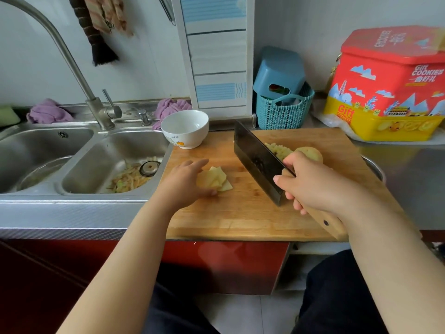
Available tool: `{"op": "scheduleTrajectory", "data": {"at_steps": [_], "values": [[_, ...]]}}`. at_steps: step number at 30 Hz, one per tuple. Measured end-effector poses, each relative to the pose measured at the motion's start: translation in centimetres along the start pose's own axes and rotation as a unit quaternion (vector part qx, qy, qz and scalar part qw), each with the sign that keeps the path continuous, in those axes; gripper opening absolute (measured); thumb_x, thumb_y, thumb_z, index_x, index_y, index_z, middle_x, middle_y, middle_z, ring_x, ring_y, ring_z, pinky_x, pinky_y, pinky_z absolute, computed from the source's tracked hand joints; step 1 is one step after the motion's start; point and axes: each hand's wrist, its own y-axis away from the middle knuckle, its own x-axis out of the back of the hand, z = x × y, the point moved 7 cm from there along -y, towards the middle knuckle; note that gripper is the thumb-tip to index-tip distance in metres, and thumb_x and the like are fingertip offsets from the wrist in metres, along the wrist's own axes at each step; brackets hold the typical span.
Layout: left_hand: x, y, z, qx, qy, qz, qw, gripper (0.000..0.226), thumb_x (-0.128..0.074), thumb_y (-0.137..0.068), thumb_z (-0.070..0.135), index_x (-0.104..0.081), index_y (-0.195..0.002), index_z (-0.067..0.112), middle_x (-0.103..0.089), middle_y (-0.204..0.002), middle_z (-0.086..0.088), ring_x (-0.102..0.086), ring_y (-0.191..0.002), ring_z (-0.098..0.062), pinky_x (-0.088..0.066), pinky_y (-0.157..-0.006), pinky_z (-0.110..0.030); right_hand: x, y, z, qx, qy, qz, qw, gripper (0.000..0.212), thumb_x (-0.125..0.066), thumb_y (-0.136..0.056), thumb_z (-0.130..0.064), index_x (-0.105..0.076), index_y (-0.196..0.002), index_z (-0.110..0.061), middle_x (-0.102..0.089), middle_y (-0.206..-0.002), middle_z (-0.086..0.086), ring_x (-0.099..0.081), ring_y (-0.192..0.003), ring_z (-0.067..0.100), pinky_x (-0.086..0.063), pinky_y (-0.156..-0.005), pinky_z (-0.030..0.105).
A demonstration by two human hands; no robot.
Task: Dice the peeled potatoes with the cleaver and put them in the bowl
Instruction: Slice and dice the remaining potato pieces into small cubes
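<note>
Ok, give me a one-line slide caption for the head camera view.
Left hand steadies potato slices on the cutting board while right hand holds the cleaver.

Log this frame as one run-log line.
stage: slicing | left hand on potato slices | right hand grips cleaver, raised | diced pile on board | bowl empty

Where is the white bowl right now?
The white bowl stands at the far left corner of the cutting board, right beside the sink, with a purple cloth behind it.
</note>
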Motion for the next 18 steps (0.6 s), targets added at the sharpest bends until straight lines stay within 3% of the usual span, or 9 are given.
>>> {"op": "scheduleTrajectory", "data": {"at_steps": [5, 13, 18], "values": [[0.4, -0.5, 0.6, -0.019, 0.003, -0.006, 1.000, 0.067, -0.079, -0.075, 0.041, -0.049, -0.134, 0.030, -0.039, -0.132, 0.004, -0.045, -0.118, -0.019, -0.041, -0.094, -0.033, 0.0, -0.3, 0.2, -0.006, 0.013, 0.003, 1.000, 0.051, -0.046, -0.102, -0.032, -0.026, -0.148, -0.019, -0.057, -0.092, -0.002, -0.063, -0.063, 0.013, -0.051, -0.050, 0.024], [1.4, -1.0, 1.6, -0.002, 0.050, -0.033, 0.998, 0.054, -0.080, -0.077, 0.034, -0.048, -0.120, 0.025, -0.052, -0.109, 0.007, -0.051, -0.097, -0.016, -0.041, -0.077, -0.030, -0.1, -0.5, 0.9, -0.017, -0.005, 0.001, 1.000, 0.050, -0.044, -0.103, -0.033, -0.025, -0.148, -0.022, -0.064, -0.089, 0.006, -0.066, -0.066, 0.017, -0.057, -0.057, 0.031], [-0.3, 0.6, 3.5, -0.040, 0.039, -0.158, 0.986, 0.043, -0.077, -0.077, 0.042, -0.050, -0.109, 0.033, -0.055, -0.098, 0.014, -0.053, -0.086, -0.006, -0.042, -0.070, -0.026, -0.1, -0.7, 1.6, -0.021, -0.016, 0.006, 1.000, 0.052, -0.044, -0.103, -0.034, -0.022, -0.149, -0.023, -0.064, -0.090, 0.005, -0.066, -0.064, 0.015, -0.054, -0.052, 0.028]]}}
